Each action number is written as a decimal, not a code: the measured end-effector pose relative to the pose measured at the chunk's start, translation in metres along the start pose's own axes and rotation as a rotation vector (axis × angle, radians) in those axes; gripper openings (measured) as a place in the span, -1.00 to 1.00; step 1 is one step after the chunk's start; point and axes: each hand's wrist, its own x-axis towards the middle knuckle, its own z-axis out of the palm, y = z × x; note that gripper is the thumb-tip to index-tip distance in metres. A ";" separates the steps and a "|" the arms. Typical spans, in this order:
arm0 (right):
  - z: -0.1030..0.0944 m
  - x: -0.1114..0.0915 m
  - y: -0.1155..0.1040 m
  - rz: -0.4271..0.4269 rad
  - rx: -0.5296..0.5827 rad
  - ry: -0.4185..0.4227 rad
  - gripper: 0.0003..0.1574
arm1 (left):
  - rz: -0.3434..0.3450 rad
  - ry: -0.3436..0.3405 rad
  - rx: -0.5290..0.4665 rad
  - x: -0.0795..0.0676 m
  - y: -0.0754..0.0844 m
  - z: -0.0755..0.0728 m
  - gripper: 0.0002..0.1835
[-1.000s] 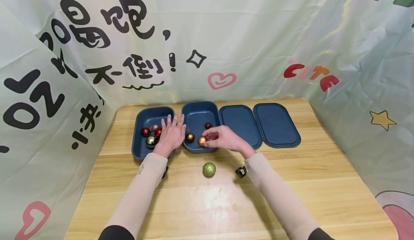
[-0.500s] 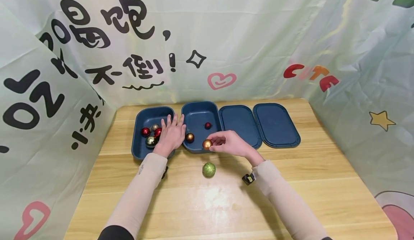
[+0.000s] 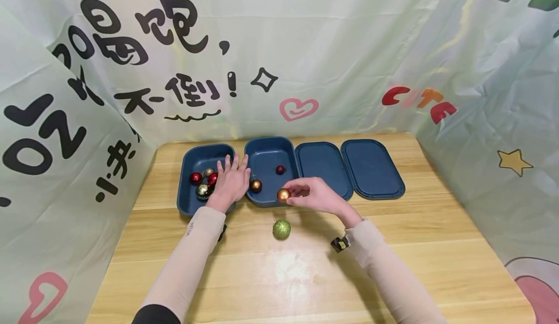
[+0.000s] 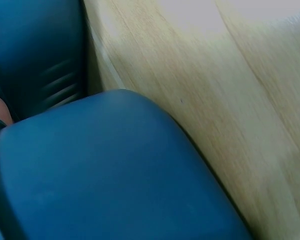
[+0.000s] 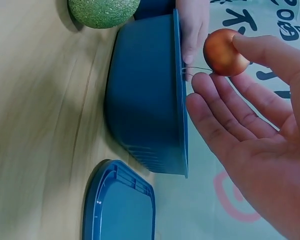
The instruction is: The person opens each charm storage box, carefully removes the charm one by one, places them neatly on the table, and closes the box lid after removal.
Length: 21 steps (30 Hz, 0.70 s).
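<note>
In the head view my right hand (image 3: 314, 194) pinches a gold Christmas ball (image 3: 284, 196) above the front right part of the second blue box (image 3: 265, 156). The right wrist view shows this gold ball (image 5: 225, 52) between thumb and fingers, with a thin wire loop hanging from it. My left hand (image 3: 231, 183) lies with spread, straight fingers over the right side of the first blue box (image 3: 201, 155). Red, gold and dark balls lie in that box, partly hidden by the hand. A gold ball (image 3: 255, 186) and a small dark red ball (image 3: 280, 170) lie in the second box.
A glittery green ball (image 3: 281, 229) sits on the wooden table (image 3: 279, 275) in front of the second box. Two blue lids (image 3: 324, 169) lie flat to the right of the boxes. Printed cloth (image 3: 349, 62) hangs behind and at both sides.
My right hand has moved right and slightly toward me with the gold ball, from inside the second box to its front right part. The left hand has stayed in place.
</note>
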 end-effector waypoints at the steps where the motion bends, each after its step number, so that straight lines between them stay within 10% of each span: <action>1: 0.000 -0.002 0.000 0.006 0.003 0.003 -0.60 | 0.001 0.001 0.000 0.000 0.000 0.000 -0.37; 21: 0.000 -0.036 0.017 0.025 0.013 0.023 -0.55 | 0.000 0.000 0.005 -0.002 0.002 -0.002 -0.37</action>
